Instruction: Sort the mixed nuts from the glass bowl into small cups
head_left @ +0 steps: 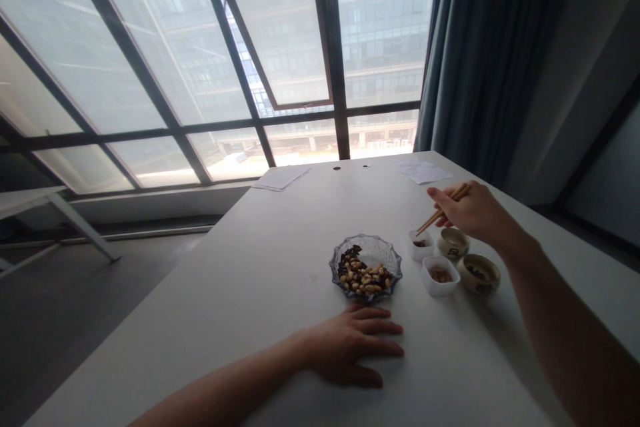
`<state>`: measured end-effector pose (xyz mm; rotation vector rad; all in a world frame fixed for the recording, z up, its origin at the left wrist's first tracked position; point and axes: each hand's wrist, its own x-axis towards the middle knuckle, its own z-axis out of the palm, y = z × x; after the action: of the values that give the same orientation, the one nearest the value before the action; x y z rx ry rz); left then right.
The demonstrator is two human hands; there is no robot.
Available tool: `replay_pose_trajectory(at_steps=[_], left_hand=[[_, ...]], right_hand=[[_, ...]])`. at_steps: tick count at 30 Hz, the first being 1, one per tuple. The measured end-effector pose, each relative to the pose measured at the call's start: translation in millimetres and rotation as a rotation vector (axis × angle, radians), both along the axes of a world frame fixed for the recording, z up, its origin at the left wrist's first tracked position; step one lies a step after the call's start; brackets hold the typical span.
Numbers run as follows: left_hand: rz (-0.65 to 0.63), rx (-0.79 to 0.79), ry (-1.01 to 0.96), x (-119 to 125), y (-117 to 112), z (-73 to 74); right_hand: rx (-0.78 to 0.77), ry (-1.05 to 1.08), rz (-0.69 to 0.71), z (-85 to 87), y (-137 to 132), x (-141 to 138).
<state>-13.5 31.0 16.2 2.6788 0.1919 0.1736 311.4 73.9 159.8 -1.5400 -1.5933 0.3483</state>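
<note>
Left forearm (235, 377) is the closest thing to my camera, and it ends in the left hand (353, 345), which I have lying palm down on the white table (250, 300), fingers spread and gripping nothing, just beside the glass bowl (377, 250) (can't tell from my end if a finger actually touches the glass). Right hand (473, 211) is closed around a pair of wooden chopsticks (431, 220), tips down at the far white container (421, 255). Whether anything is pinched between those tips, I honestly can't make out.

Progress check, then: I'd call it partway. The glass bowl holds a fair heap, pale nuts (370, 279) mixed with dark pieces (349, 257), so by my reckoning plenty is left there. What looks done: the far white container has a few dark bits (420, 243) in it, the near white container (441, 289) has a layer of brownish pieces (440, 274), and the near ceramic pot (484, 287) holds some dark ones. As for the far ceramic pot (451, 252), I can't see inside well enough to say. All four sit upright, bunched together to the right of the bowl
</note>
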Motion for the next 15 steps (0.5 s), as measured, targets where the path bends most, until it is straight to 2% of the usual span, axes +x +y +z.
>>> replay_pose_trajectory(at_steps=[3,6,9,15], left_hand=[[-0.006,-0.001,-0.001,0.2,-0.3,0.4],[-0.003,0.000,-0.008,0.2,-1.0,2.1],[-0.003,0.000,-0.004,0.1,-1.8,4.4],[-0.003,-0.013,-0.020,0.2,-2.9,4.6]], right_hand=[[0.035,0.089,0.080,0.6,-3.6,-14.0],[0.029,0.162,0.269,-2.4,-8.4,-40.7],[0.015,0.174,0.411,-14.8,-7.4,-67.5],[-0.029,0.220,0.492,-46.0,5.0,-88.6]])
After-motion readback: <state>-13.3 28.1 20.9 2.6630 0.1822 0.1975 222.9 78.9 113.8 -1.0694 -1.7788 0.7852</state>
